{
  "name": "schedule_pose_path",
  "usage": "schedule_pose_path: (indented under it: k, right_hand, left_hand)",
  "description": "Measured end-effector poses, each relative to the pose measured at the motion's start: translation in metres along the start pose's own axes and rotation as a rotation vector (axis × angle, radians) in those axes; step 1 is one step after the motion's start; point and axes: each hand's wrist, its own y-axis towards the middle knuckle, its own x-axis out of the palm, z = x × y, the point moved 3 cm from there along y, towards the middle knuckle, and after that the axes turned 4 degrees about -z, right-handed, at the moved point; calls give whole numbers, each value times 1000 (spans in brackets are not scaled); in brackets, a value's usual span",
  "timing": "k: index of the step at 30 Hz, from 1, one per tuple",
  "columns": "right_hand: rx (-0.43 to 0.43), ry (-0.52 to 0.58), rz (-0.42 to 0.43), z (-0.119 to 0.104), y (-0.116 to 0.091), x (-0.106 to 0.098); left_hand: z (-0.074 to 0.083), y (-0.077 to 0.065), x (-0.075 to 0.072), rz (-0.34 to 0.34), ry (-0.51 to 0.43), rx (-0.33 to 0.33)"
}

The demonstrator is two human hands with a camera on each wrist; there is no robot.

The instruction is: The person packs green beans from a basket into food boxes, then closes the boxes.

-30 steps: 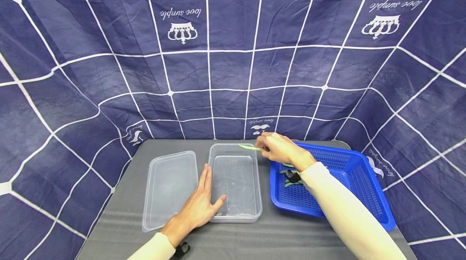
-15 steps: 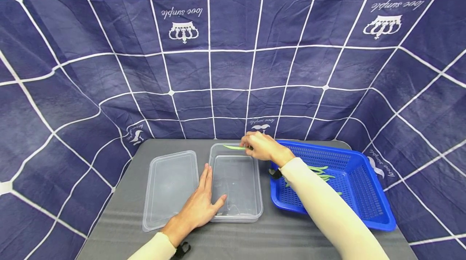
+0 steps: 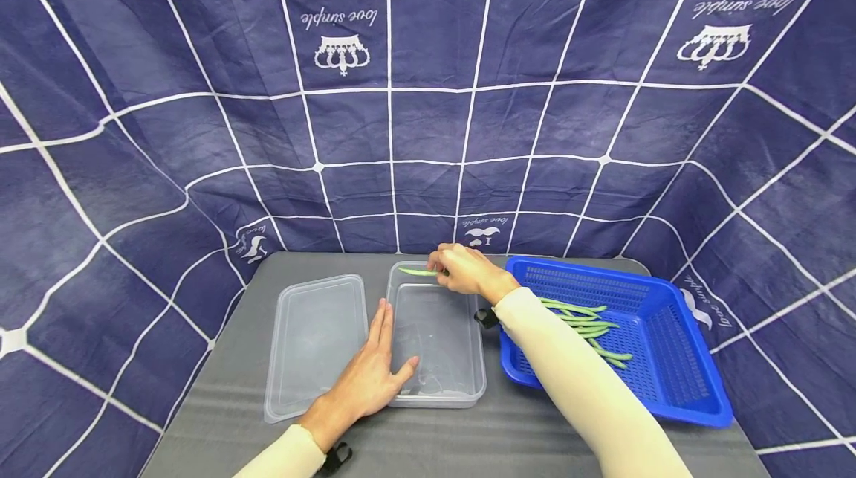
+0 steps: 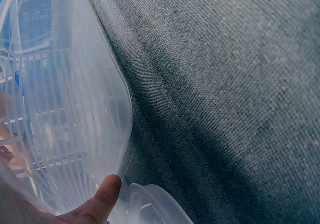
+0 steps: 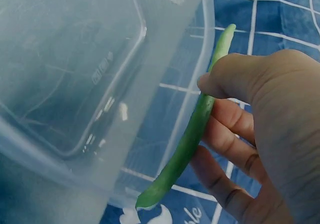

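Note:
My right hand (image 3: 461, 268) pinches a green bean (image 3: 416, 271) between thumb and fingers over the far end of a clear plastic container (image 3: 438, 400). In the right wrist view the long, slightly curved bean (image 5: 187, 139) lies along the container's rim, with my thumb on one side and fingertips on the other. My left hand (image 3: 368, 381) lies with straight fingers along the container's left wall, its thumb reaching over the near left part. The left wrist view shows a finger (image 4: 105, 194) against the translucent wall (image 4: 75, 109).
A clear lid (image 3: 317, 344) lies flat on the grey table (image 3: 521, 441) left of the container. To the right stands a blue plastic basket (image 3: 682, 359) holding several green beans (image 3: 588, 325), partly behind my right forearm. A blue patterned cloth (image 3: 428, 128) rises behind and at both sides.
My right hand has moved left from the basket's edge to over the container's far end, carrying the bean. More beans in the basket have come into sight. My left hand has stayed in place.

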Motion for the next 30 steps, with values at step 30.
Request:
schedule_pose_path:
  k: [30]
  right_hand:
    - [57, -33, 11, 0, 11, 16]
  left_hand:
    - [0, 1, 2, 16, -1, 12]
